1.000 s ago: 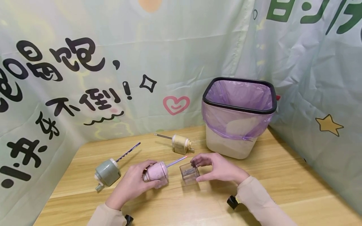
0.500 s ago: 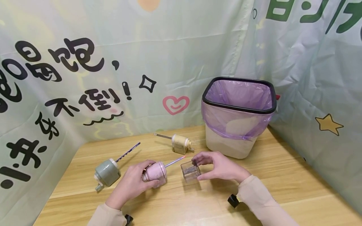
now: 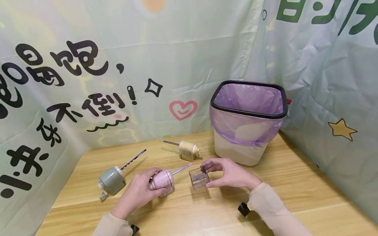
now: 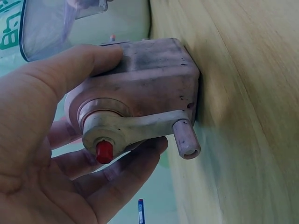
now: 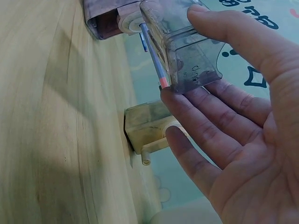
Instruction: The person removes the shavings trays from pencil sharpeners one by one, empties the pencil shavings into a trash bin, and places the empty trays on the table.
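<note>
My left hand (image 3: 138,190) grips a pink crank pencil sharpener (image 3: 161,181) just over the table, thumb and fingers on opposite sides. A pale purple pencil (image 3: 181,168) with a reddish end sticks out of its front. Its crank (image 4: 149,122) faces the left wrist camera. A hollow slot (image 5: 103,22) shows in the sharpener's body in the right wrist view. To the right, my right hand (image 3: 230,173) pinches a clear greyish shavings box (image 3: 199,179) between thumb and fingers, apart from the sharpener. Dark shavings lie inside the box.
A grey-green sharpener (image 3: 112,180) holding a dark blue pencil (image 3: 133,159) stands at left. Behind sits a yellow sharpener (image 3: 187,150) with a black pencil (image 3: 169,142). At the back right stands a bin (image 3: 240,144) lined with a purple bag. Printed cloth (image 3: 177,65) hangs behind the table.
Early in the last second the shavings box moved slightly right and the pink sharpener slightly left, widening the gap. Both hands have kept their hold and are nearly still since.
</note>
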{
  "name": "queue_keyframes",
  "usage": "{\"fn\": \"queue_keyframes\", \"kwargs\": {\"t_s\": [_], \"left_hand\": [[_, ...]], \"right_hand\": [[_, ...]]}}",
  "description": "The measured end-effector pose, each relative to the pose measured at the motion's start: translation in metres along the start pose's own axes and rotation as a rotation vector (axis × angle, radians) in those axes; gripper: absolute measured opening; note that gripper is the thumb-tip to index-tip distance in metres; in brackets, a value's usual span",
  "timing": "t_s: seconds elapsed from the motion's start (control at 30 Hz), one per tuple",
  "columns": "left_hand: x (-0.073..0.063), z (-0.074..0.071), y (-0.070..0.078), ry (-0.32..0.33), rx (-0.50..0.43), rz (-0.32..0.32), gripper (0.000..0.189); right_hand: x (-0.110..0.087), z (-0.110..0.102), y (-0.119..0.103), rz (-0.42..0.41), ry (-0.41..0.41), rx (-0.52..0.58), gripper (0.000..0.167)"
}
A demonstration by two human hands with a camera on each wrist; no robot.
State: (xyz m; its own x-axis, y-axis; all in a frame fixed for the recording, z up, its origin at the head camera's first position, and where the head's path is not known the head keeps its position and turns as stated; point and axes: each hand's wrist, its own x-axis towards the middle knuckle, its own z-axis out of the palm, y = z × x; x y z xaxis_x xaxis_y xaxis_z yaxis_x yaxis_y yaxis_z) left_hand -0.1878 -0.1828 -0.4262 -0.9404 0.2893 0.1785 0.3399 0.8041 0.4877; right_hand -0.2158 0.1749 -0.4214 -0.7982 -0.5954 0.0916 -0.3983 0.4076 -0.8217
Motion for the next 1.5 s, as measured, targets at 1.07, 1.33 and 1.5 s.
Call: {"fn": "queue_keyframes", "kwargs": {"t_s": [1.07, 1.33, 1.5], "left_hand": [[-0.003, -0.002, 0.004, 0.001, 0.048, -0.003, 0.067], [0.006, -0.018, 0.015, 0.01, 0.099, 0.02, 0.074], [0.019, -0.037, 0.033, -0.017, 0.051, 0.077, 0.059]], "right_hand": [[-0.009, -0.018, -0.016, -0.05, 0.138, -0.025, 0.065], [-0.02, -0.024, -0.032, -0.064, 0.172, -0.041, 0.064], [-0.028, -0.032, -0.042, -0.111, 0.209, -0.051, 0.061]]}}
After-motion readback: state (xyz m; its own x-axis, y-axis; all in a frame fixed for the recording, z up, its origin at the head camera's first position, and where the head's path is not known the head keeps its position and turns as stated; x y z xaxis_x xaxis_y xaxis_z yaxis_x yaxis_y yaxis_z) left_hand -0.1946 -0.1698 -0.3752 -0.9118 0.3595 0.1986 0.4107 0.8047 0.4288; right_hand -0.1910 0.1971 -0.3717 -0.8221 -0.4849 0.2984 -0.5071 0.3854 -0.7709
